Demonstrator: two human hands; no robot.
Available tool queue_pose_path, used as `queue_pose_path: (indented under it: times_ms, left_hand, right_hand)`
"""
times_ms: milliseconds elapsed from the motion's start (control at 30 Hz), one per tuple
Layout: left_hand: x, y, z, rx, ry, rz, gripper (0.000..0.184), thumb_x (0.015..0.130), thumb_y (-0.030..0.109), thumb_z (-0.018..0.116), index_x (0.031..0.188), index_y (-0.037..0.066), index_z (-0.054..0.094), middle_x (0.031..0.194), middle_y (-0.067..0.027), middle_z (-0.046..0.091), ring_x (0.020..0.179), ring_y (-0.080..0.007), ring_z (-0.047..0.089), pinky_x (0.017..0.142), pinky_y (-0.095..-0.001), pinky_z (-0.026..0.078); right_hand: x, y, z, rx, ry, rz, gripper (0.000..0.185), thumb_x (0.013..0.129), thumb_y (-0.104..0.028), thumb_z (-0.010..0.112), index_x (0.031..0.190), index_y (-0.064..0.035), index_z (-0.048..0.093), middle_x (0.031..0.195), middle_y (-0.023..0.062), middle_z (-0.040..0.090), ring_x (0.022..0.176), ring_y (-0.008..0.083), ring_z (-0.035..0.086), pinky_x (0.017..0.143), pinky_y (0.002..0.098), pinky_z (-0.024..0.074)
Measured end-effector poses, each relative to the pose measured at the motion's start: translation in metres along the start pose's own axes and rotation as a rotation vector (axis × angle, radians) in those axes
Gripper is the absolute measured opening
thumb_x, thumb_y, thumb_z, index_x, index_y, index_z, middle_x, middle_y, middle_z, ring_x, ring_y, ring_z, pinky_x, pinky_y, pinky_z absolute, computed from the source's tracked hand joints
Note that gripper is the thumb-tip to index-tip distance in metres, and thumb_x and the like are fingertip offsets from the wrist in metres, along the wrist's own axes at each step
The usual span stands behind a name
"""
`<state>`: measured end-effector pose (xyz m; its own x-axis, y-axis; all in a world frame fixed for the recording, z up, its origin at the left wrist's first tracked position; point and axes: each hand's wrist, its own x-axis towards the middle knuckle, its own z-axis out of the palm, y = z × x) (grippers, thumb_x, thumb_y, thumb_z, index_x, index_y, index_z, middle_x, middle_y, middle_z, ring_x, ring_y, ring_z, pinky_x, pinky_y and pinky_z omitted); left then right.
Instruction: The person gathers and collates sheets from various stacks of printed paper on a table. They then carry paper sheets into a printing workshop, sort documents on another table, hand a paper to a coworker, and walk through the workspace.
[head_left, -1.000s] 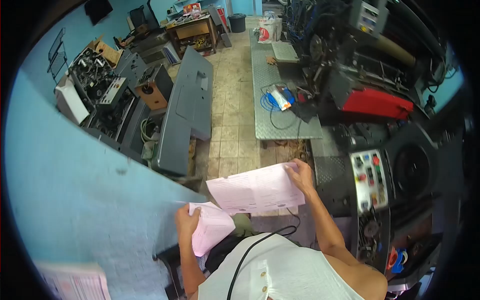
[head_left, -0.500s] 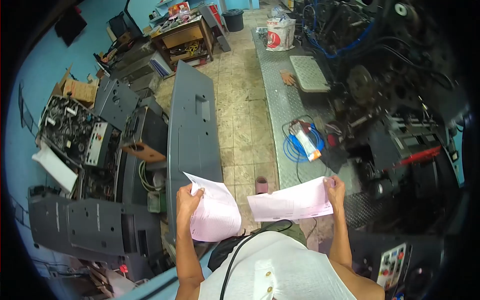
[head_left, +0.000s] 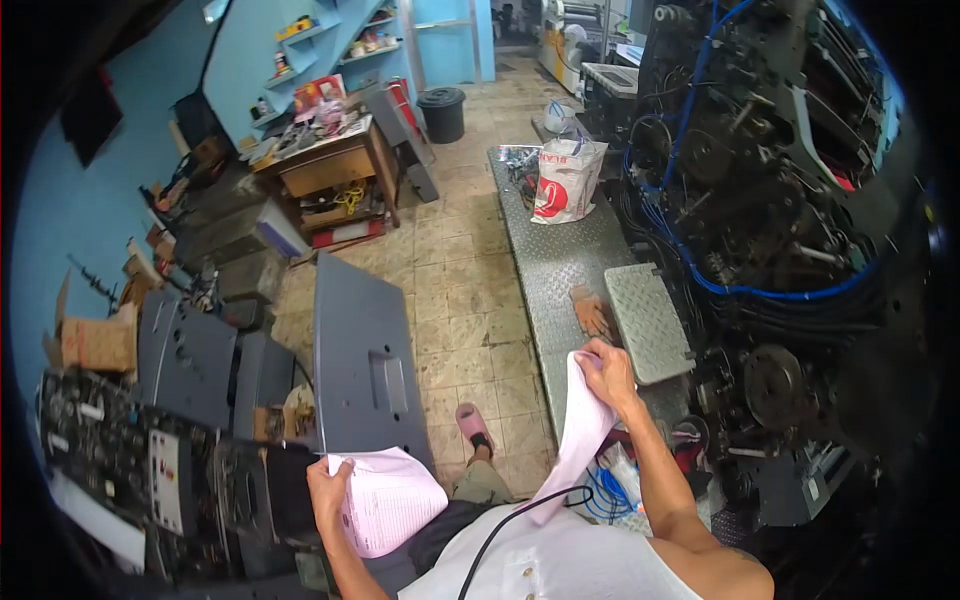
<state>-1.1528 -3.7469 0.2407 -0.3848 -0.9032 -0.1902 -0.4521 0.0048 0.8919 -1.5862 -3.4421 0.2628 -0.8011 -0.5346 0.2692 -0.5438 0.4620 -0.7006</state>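
Note:
My left hand pinches the upper edge of a pink printed sheet, thumb on top. The sheet bends downward beside my lap and shows a ruled form. My right hand is closed on the top end of another pink sheet, which hangs in a curve toward my waist. Just beyond that hand, a tan glove lies on the metal tread-plate platform. Blue cable lies below my right forearm, partly covered.
A large grey panel stands to the left of the tiled aisle. Dark machinery with blue hoses lines the right. A white-and-red bag and a tread-plate step sit on the platform. Ahead are a wooden desk and a black bin.
The view has shifted forward along the aisle and tilted up. My right hand has moved forward and up, its sheet swinging from level to hanging. My left hand still holds its sheet, lower and further left.

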Motion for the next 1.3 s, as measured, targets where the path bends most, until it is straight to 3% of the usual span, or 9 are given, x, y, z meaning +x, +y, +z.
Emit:
queue_pose_path:
  times_ms: [67, 300, 567, 667, 733, 800, 1033, 1133, 1300]
  left_hand:
    - [0.082, 0.01, 0.025, -0.002, -0.035, 0.022, 0.019, 0.08, 0.008, 0.074, 0.091, -0.008, 0.071, 0.077, -0.0081, 0.071, 0.071, -0.0114, 0.061, 0.067, -0.031, 0.05]
    - [0.367, 0.146, 0.105, 0.107, -0.164, 0.189, 0.02, 0.086, 0.017, 0.073, 0.087, -0.003, 0.069, 0.074, -0.0059, 0.069, 0.067, -0.0111, 0.06, 0.062, -0.0309, 0.049]
    - [0.662, 0.256, 0.22, 0.081, -0.264, 0.043, 0.016, 0.084, 0.014, 0.074, 0.084, -0.001, 0.069, 0.074, -0.0041, 0.068, 0.065, -0.01, 0.058, 0.059, -0.0291, 0.047]
    - [0.75, 0.298, 0.266, 0.239, -0.239, 0.084, 0.016, 0.084, 0.013, 0.074, 0.088, -0.002, 0.07, 0.078, -0.005, 0.068, 0.07, -0.0117, 0.061, 0.063, -0.0291, 0.049]
    - [0.814, 0.318, 0.297, 0.183, -0.225, 0.008, 0.018, 0.084, 0.012, 0.074, 0.094, -0.003, 0.071, 0.082, -0.0058, 0.069, 0.072, -0.0138, 0.062, 0.068, -0.0298, 0.05]
    - [0.876, 0.344, 0.323, 0.127, -0.225, -0.057, 0.014, 0.085, 0.008, 0.071, 0.091, -0.004, 0.07, 0.078, -0.0047, 0.068, 0.068, -0.0133, 0.06, 0.063, -0.0302, 0.048]
    - [1.07, 0.457, 0.41, 0.271, -0.201, 0.172, 0.011, 0.083, 0.007, 0.071, 0.086, -0.003, 0.069, 0.071, -0.0046, 0.066, 0.065, -0.0123, 0.056, 0.064, -0.0326, 0.047]
    - [1.172, 0.494, 0.475, 0.379, -0.202, 0.304, 0.014, 0.082, 0.01, 0.071, 0.086, -0.003, 0.069, 0.072, -0.0117, 0.068, 0.064, -0.0183, 0.06, 0.066, -0.0356, 0.047]
    - [1.309, 0.609, 0.574, 0.508, -0.198, 0.453, 0.019, 0.081, 0.014, 0.071, 0.087, -0.003, 0.068, 0.078, -0.0225, 0.067, 0.069, -0.0384, 0.062, 0.07, -0.0424, 0.048]
  right_hand:
    - [0.06, 0.0, 0.026, -0.033, 0.036, -0.054, 0.019, 0.084, -0.02, 0.067, 0.089, -0.0014, 0.069, 0.082, 0.0214, 0.068, 0.08, 0.0403, 0.067, 0.072, 0.0458, 0.0513]
    - [0.252, 0.041, 0.075, -0.331, 0.078, 0.196, 0.02, 0.085, -0.014, 0.064, 0.1, -0.0015, 0.07, 0.087, 0.0242, 0.069, 0.081, 0.0415, 0.068, 0.072, 0.0454, 0.0521]
    - [0.47, 0.121, 0.118, -0.17, 0.219, 0.455, 0.017, 0.087, -0.014, 0.064, 0.095, 0.0014, 0.067, 0.079, 0.0169, 0.069, 0.075, 0.024, 0.067, 0.071, 0.0356, 0.0507]
    - [0.575, 0.17, 0.161, -0.102, 0.205, 0.369, 0.015, 0.086, -0.013, 0.067, 0.095, -0.0001, 0.067, 0.079, 0.0172, 0.068, 0.074, 0.0236, 0.068, 0.071, 0.0345, 0.0511]
    - [0.667, 0.148, 0.178, -0.246, 0.148, 0.455, 0.019, 0.083, -0.01, 0.068, 0.096, 0.0028, 0.066, 0.089, 0.022, 0.069, 0.083, 0.0332, 0.069, 0.075, 0.0375, 0.0513]
    - [0.749, 0.178, 0.214, -0.209, 0.202, 0.259, 0.016, 0.085, -0.014, 0.065, 0.098, -0.0051, 0.069, 0.09, 0.0202, 0.069, 0.087, 0.0376, 0.068, 0.077, 0.0411, 0.0518]
    - [1.065, 0.137, 0.294, -0.101, 0.003, 0.062, 0.011, 0.081, -0.01, 0.065, 0.089, -0.0086, 0.072, 0.079, 0.0166, 0.069, 0.072, 0.0354, 0.067, 0.068, 0.0438, 0.0535]
    - [1.179, 0.161, 0.327, -0.19, -0.002, -0.026, 0.015, 0.081, -0.013, 0.063, 0.092, -0.0079, 0.071, 0.078, 0.0185, 0.068, 0.076, 0.0381, 0.067, 0.071, 0.0473, 0.0527]
    - [1.305, 0.191, 0.361, -0.199, -0.072, 0.196, 0.017, 0.077, -0.015, 0.065, 0.092, -0.007, 0.071, 0.082, 0.0188, 0.069, 0.078, 0.0375, 0.067, 0.072, 0.0456, 0.0527]
